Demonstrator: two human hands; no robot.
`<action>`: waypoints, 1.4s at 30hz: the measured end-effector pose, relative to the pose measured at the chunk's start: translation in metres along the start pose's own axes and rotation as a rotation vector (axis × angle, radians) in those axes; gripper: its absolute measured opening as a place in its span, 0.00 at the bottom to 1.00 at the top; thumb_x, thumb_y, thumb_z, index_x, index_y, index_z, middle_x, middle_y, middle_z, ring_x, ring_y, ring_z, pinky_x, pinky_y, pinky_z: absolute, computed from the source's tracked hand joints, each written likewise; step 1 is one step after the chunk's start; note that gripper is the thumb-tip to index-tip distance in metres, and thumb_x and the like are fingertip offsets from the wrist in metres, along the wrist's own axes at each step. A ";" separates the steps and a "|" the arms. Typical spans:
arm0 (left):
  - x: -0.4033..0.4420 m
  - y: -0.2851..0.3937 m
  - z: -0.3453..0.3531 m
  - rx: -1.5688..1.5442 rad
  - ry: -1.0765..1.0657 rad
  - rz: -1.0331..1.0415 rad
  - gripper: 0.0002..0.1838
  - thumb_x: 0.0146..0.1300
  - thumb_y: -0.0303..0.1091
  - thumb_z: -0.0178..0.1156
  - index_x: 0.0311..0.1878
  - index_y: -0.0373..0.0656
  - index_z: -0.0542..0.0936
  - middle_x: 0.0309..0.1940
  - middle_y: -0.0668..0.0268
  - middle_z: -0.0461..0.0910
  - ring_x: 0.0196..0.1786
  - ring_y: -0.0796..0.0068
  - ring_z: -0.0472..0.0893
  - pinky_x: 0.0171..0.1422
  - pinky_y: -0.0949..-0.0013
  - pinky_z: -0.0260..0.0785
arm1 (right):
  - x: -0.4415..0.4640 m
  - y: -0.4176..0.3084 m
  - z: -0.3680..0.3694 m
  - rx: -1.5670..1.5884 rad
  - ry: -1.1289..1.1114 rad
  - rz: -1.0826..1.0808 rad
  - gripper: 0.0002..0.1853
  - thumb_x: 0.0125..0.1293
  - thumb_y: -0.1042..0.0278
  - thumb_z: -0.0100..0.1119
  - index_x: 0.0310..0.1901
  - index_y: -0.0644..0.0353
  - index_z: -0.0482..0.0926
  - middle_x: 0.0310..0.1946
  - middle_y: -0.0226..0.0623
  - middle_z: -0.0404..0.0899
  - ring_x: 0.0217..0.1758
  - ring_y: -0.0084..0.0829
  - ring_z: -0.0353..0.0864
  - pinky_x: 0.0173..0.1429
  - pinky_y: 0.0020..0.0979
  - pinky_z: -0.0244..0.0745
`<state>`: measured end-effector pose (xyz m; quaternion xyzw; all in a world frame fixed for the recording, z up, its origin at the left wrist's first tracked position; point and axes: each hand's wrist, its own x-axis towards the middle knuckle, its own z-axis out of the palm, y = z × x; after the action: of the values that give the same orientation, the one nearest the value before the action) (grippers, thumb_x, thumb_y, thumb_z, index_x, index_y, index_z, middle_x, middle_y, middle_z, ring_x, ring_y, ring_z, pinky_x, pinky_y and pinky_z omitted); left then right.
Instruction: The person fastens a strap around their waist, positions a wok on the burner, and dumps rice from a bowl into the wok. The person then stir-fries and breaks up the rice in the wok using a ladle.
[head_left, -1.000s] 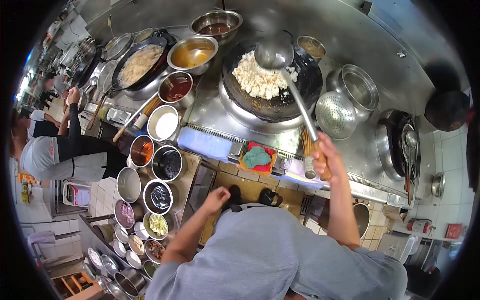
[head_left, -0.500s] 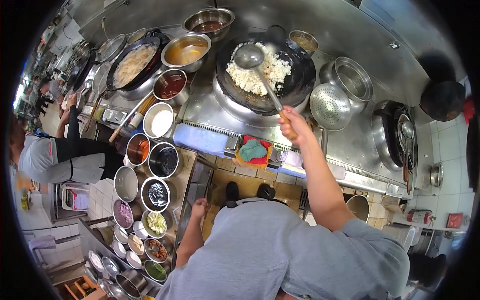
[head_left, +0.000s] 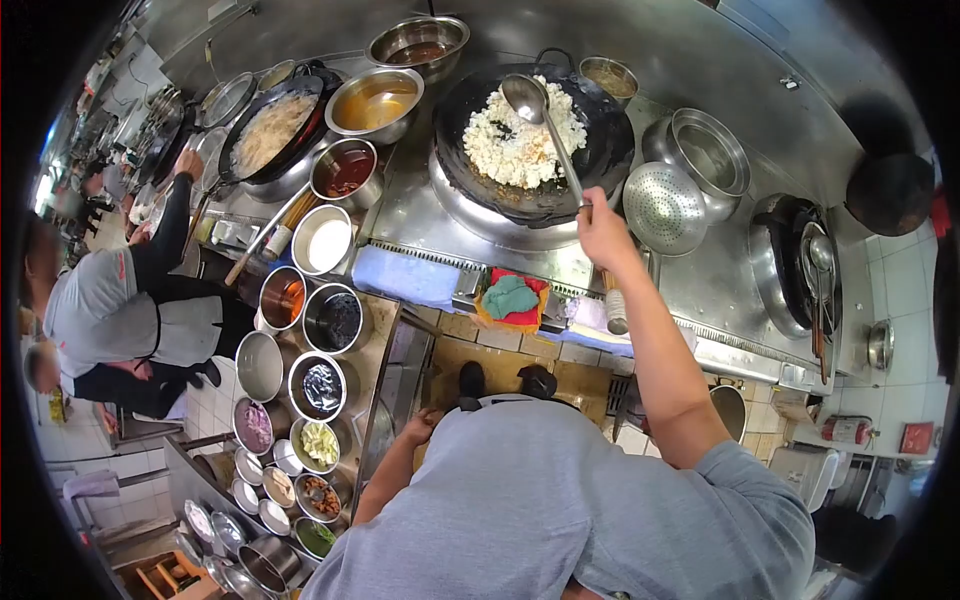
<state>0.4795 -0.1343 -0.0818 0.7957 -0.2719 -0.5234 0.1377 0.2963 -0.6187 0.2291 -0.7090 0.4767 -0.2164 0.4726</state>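
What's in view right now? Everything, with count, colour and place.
Front wok: 1, black, ahead
Crumbly food: 1 heap, mostly white, in front wok
Ladle: 1, silver, over the food
Side woks: several, black, left and right
Perforated skimmer: 1, silver, right of front wok
Large bowls: 2, silver, left of front wok
Side containers: over a dozen, mostly silver, left
Green cloth: 1, green, near edge, centre
Blue towel: 1, blue, left of green cloth
Co-worker: at least 1, grey shirt, far left
Other ware: many, mostly silver, both sides; not all countable
Own torso: 1, grey shirt, bottom
Right hand: 1, bare, on ladle handle
Left hand: 1, bare, lowered; grip unclear
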 end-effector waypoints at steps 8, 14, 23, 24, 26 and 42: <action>-0.039 0.058 -0.007 -0.502 -0.319 0.028 0.46 0.61 0.74 0.48 0.67 0.41 0.71 0.60 0.48 0.75 0.58 0.60 0.79 0.60 0.58 0.70 | -0.021 0.013 0.009 0.559 -0.196 0.408 0.18 0.72 0.61 0.52 0.59 0.51 0.62 0.22 0.36 0.70 0.17 0.23 0.68 0.17 0.27 0.60; 0.001 -0.035 -0.004 0.457 0.195 -0.172 0.32 0.65 0.62 0.54 0.53 0.38 0.81 0.37 0.51 0.85 0.43 0.60 0.85 0.49 0.58 0.75 | -0.050 -0.025 -0.048 0.259 0.001 0.149 0.20 0.72 0.66 0.50 0.63 0.55 0.62 0.24 0.33 0.70 0.15 0.20 0.64 0.16 0.26 0.59; -0.014 0.256 -0.087 -0.150 0.663 0.565 0.12 0.64 0.39 0.59 0.42 0.40 0.81 0.33 0.54 0.84 0.37 0.53 0.84 0.43 0.58 0.74 | -0.046 -0.010 -0.035 0.463 -0.088 0.334 0.19 0.73 0.65 0.47 0.63 0.51 0.61 0.26 0.32 0.71 0.15 0.20 0.64 0.15 0.25 0.60; -0.026 0.300 -0.101 -0.142 0.597 0.548 0.09 0.63 0.37 0.61 0.41 0.42 0.81 0.31 0.56 0.83 0.36 0.53 0.82 0.41 0.58 0.73 | -0.060 -0.027 -0.036 0.429 -0.079 0.308 0.19 0.73 0.65 0.47 0.63 0.50 0.61 0.26 0.32 0.71 0.15 0.20 0.64 0.15 0.25 0.61; -0.009 0.358 -0.114 -0.084 0.748 0.982 0.08 0.61 0.36 0.62 0.41 0.45 0.81 0.33 0.60 0.81 0.40 0.55 0.80 0.44 0.58 0.71 | -0.073 -0.046 -0.039 0.353 -0.057 0.249 0.18 0.73 0.65 0.47 0.63 0.49 0.61 0.27 0.32 0.72 0.15 0.21 0.64 0.14 0.26 0.61; 0.061 0.465 -0.143 0.471 0.588 0.901 0.14 0.68 0.48 0.55 0.42 0.53 0.84 0.41 0.69 0.81 0.52 0.64 0.77 0.52 0.49 0.63 | -0.128 -0.015 -0.055 0.941 -0.140 0.468 0.18 0.74 0.67 0.48 0.63 0.50 0.63 0.23 0.32 0.72 0.13 0.23 0.68 0.14 0.24 0.60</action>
<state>0.4937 -0.5572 0.1658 0.7226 -0.6427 -0.0959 0.2357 0.2035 -0.5307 0.2856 -0.3076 0.4408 -0.2476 0.8061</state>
